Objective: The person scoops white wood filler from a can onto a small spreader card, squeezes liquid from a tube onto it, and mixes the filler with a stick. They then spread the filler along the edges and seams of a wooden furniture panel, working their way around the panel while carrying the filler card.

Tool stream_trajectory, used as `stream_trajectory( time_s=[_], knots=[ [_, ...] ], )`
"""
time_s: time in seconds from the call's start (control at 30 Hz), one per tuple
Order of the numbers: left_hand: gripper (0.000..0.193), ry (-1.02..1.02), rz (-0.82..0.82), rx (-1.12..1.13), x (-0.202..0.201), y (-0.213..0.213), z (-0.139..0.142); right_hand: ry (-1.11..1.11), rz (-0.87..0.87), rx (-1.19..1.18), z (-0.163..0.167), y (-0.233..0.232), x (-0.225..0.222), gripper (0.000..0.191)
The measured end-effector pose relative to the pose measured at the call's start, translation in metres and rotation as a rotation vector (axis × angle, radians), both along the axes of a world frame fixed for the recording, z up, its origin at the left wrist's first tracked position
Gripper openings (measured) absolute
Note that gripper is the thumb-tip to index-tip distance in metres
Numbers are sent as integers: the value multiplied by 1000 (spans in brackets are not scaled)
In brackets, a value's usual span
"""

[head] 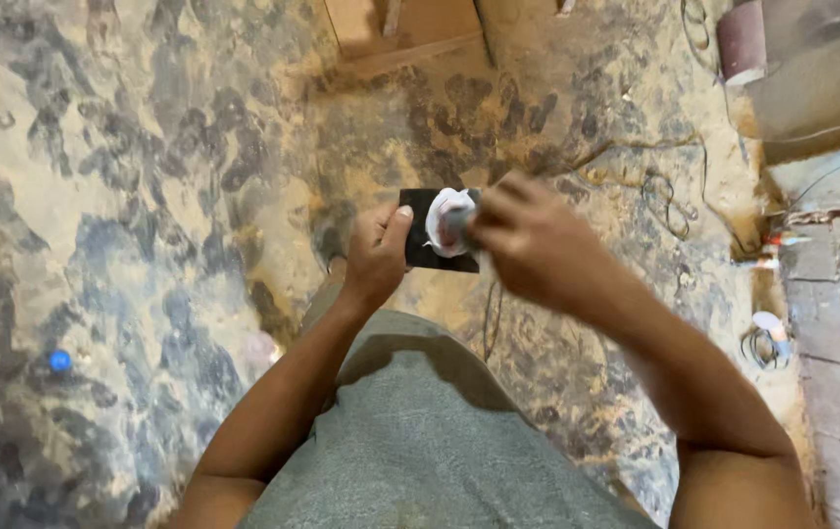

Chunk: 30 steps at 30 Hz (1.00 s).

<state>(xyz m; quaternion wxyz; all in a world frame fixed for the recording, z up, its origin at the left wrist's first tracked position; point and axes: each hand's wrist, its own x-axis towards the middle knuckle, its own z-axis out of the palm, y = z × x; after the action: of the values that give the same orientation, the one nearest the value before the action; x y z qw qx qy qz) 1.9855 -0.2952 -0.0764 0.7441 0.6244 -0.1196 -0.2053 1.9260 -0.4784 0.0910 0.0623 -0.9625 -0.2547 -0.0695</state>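
Stained, dusty floor (146, 196) beneath. Black square plate (420, 257) gripped at its edge by left hand (376, 257), thumb on top, seemingly to steady it. White cloth (444, 220) bunched on plate, pinched under blurred right hand (528, 245), likely for rubbing. Blue cap (60, 360) far left. No containers discernible.

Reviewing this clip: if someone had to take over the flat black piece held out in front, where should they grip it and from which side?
Probably by its bare left or lower edge, coming from the left. The flat black piece is thin, so a thumb-over-face pinch suits it, as the left hand does now. The right hand, blurred, presses a white cloth on its right part, so that side is blocked.
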Motion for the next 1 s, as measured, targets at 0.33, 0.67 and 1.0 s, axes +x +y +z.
stream_trajectory(
  time_s=[0.33, 0.67, 1.0],
  knots=[
    [29, -171, -74, -107, 246, -34, 39, -5, 48, 0, 22, -31, 226, 12],
    [28, -95, -62, -30, 447, -69, 31, 35, 26, -63, 15, -72, 428, 11],
    [30, 15, -92, 39, 638, -131, 61, 6, -115, 35, 5, -131, 600, 19]
  ],
)
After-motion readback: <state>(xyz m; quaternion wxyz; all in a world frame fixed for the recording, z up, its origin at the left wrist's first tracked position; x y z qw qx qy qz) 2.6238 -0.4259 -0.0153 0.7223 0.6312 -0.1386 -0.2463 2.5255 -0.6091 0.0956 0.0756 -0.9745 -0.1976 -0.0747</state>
